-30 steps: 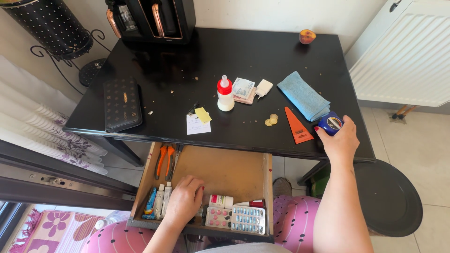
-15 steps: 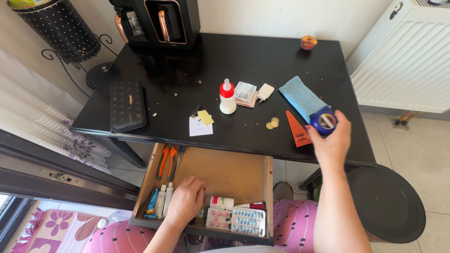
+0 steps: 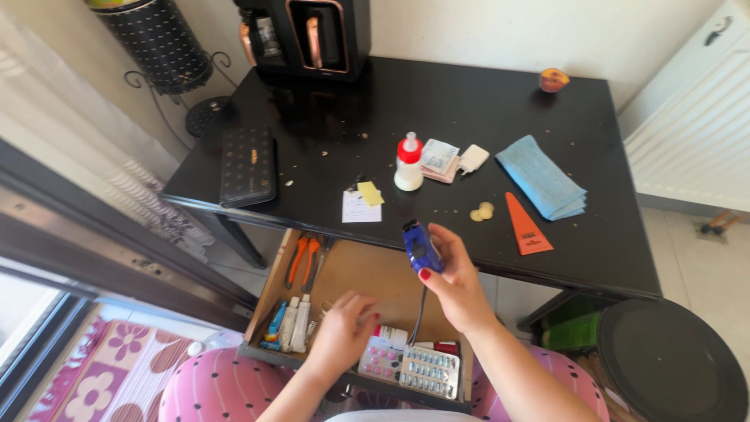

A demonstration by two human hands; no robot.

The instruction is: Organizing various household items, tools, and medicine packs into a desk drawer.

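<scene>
My right hand grips a small blue tape measure with a dark strap hanging from it, held above the open wooden drawer at the black table's front edge. My left hand rests inside the drawer near its front, fingers apart, touching small items beside several tubes and pill blister packs. Orange-handled pliers lie at the drawer's back left.
On the table lie a white bottle with red cap, banknotes, coins, an orange triangle, a blue cloth, paper notes, a dark wallet and a black machine. A round dark tray sits at the right.
My right hand lifted the blue tape measure off the table's right side and carried it left, over the drawer. My left hand shifted slightly right in the drawer. The view swung left.
</scene>
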